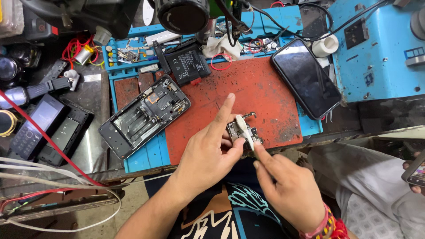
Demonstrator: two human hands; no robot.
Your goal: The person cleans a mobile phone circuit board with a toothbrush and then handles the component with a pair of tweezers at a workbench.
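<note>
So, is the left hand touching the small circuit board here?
Touching. The head view shows the left hand gripping the circuit board from its left side, thumb pressed against it, while the right hand holds a white tool over the board.

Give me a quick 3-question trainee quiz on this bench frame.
1. True or false: the opened phone chassis lies to the left of the left hand.
2. What do both hands hold over the red mat?
A. small circuit board
B. battery
C. intact phone
3. The right hand pinches a ____ tool.

Key: 1 true; 2 A, the circuit board; 3 white.
</note>
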